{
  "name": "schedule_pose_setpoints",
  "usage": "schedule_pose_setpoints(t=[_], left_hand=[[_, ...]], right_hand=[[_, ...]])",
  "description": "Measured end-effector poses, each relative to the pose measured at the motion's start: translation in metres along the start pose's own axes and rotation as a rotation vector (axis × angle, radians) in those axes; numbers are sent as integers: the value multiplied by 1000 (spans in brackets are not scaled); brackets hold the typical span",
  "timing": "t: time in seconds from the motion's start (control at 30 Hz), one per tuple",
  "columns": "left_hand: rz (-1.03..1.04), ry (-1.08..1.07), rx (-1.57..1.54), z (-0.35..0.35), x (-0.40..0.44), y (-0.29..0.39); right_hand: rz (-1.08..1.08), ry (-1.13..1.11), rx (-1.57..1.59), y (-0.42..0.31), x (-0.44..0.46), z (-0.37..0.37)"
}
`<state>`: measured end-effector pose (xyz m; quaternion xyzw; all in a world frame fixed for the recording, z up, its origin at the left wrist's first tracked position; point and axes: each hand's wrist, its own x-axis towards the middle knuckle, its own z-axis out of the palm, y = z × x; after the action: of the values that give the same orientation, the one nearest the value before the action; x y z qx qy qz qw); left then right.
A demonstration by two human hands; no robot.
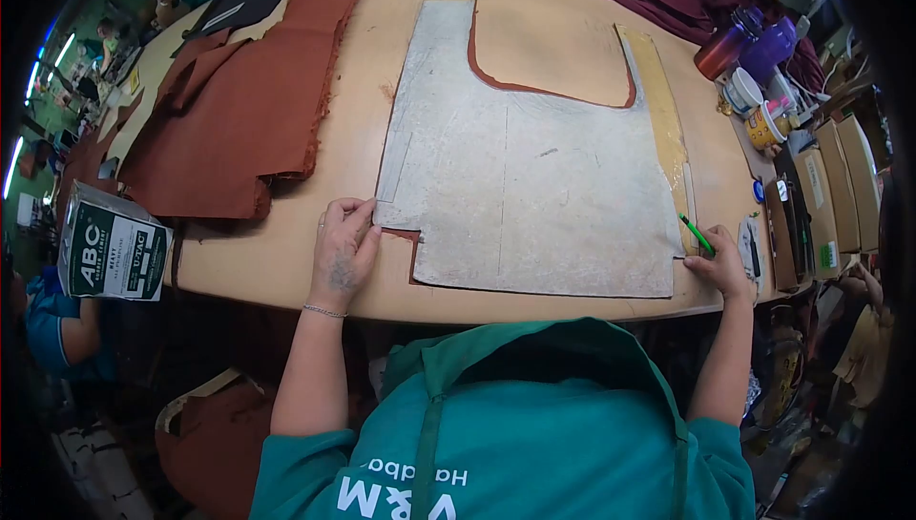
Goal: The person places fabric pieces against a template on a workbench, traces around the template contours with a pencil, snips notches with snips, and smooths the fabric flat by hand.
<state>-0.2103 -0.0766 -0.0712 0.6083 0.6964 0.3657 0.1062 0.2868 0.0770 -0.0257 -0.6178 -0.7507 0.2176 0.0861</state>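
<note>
Along a table's (248, 258) near edge, a person's (563, 434) two forearms (312, 372) angle forward: the left hand (343, 248) pinches one pale sheet (563, 196) at its left corner, the right hand (718, 259) one green pen (697, 234) just beside the right edge. The sheet lies between both hands, rust fabric (553, 94) rimming its cutout; left of them, bare table runs to one tin (114, 245) and layered cloth (234, 138).

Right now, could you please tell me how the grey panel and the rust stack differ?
The grey panel is pale and scuffed; the rust stack is reddish brown. The panel has clean-cut edges, while the stack's right edge is frayed. The left hand touches the panel but not the stack. Both lie on the table, each with a stepped lower corner.
</note>
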Motion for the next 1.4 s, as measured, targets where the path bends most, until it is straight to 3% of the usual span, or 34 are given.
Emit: schedule_pose_setpoints(t=[0.87, 1.07, 1.13, 1.3, 1.4], left_hand=[[-89, -27, -110, -2, 4, -5], [-318, -144, -120, -8, 31, 7], [-221, -69, -95, 5, 38, 1], [-195, -67, -95, 17, 56, -5], [-200, -96, -74, 18, 63, -11]], right_hand=[[15, 9, -11, 6, -3, 4], [-69, 25, -55, 3, -1, 3], [-72, -3, -55, 5, 3, -2], [140, 95, 22, -1, 33, 3], [138, 282, -35, -5, 58, 19]])
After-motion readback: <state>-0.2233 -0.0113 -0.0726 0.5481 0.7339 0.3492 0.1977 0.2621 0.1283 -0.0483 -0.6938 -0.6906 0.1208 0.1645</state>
